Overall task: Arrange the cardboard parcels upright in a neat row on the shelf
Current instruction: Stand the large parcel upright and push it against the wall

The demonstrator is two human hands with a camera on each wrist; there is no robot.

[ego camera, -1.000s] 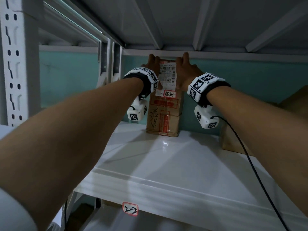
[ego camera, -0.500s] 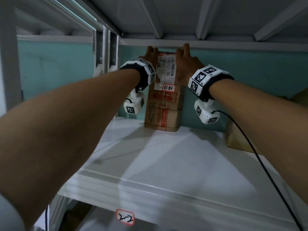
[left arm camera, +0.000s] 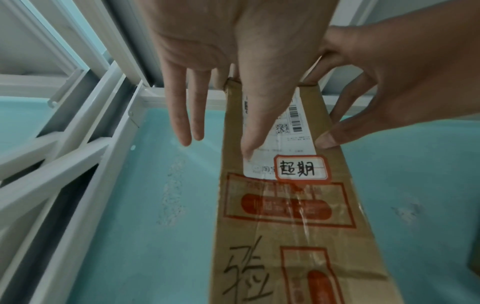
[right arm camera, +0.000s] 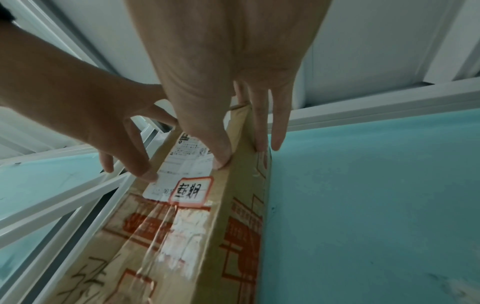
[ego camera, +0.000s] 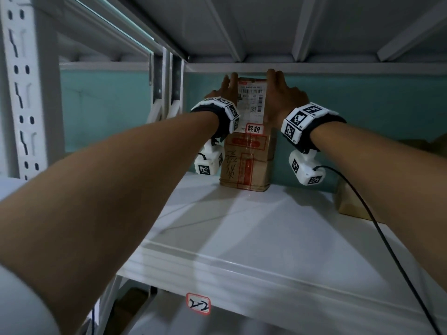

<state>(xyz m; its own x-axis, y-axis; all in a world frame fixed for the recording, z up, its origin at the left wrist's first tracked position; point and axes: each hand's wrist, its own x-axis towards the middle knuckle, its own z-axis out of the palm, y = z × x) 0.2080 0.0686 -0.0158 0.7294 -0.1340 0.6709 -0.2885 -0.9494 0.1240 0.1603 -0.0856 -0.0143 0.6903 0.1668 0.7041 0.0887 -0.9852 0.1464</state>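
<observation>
The tall cardboard parcel (ego camera: 246, 146) stood upright at the back of the white shelf (ego camera: 254, 228), against the teal wall. My left hand (ego camera: 223, 93) and right hand (ego camera: 281, 93) pinched its top corners, thumbs in front. I judged I should square its base to the wall before letting go. Another parcel (ego camera: 348, 201) waited to the right.

Tall brown cardboard parcel (ego camera: 246, 146): upright, frame centre, at back of white metal shelf (ego camera: 266, 238), against wall. Second brown cardboard parcel (ego camera: 348, 201): right edge, same shelf, well apart.
</observation>
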